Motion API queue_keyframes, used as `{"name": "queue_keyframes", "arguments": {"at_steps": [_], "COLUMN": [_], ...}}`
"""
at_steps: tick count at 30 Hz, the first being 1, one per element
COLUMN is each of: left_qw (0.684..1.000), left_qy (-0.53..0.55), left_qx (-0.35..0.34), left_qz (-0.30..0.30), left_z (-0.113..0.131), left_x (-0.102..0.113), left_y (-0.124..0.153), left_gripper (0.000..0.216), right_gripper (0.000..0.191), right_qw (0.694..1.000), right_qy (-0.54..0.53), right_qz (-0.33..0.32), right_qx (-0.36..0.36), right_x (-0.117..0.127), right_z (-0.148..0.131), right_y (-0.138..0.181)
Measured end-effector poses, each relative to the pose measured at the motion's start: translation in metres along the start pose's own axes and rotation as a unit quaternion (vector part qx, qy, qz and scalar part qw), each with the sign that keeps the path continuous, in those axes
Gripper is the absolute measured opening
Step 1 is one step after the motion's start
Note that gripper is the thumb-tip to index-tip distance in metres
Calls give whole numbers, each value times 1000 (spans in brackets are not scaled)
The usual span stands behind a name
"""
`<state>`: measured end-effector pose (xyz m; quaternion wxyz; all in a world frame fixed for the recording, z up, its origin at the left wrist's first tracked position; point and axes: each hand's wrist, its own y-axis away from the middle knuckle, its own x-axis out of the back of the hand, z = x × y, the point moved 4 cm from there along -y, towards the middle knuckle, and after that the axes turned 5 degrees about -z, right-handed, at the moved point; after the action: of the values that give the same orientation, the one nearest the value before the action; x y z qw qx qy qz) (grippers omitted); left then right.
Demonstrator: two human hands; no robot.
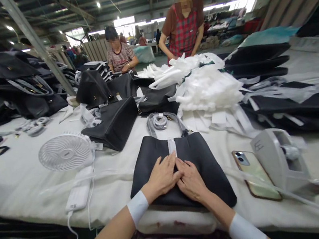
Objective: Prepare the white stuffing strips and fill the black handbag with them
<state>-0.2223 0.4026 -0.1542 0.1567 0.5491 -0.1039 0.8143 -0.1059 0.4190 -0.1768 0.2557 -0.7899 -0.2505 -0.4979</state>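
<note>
A black handbag [150, 157] lies flat in front of me, with its wrapped handle [183, 125] stretched out beyond its top edge. A short white strip [172, 146] runs down over the middle of that edge. My left hand [163, 175] rests on the bag with fingers extended, the tips at the strip's lower end. Close against it, my right hand [190, 177] also lies on the leather, fingers outstretched and the tips by the same spot. Whatever is under the fingertips is hidden. A coiled, wrapped strap [159, 121] sits just past the bag.
On the left are a white fan [65, 151], a white power bank [79, 190] with cable, and black bags [114, 123]. White strips [206, 87] are heaped ahead. A phone [256, 174] and tape dispenser [278, 156] stand right. Two people work across the table.
</note>
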Motion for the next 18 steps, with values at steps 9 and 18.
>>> {"name": "queue_keyframes", "arguments": {"at_steps": [9, 18], "left_qw": [995, 992], "left_qy": [-86, -105], "left_qx": [-7, -1], "left_qz": [41, 66], "left_z": [-1, 2], "left_x": [-15, -18], "left_y": [4, 4], "left_gripper": [67, 63], "right_gripper": [67, 45], "right_qw": [982, 620], "right_qy": [-172, -553], "right_qz": [79, 312], "right_qx": [-11, -460], "right_x": [19, 46], "right_z": [-4, 78], "right_y": [16, 147]}}
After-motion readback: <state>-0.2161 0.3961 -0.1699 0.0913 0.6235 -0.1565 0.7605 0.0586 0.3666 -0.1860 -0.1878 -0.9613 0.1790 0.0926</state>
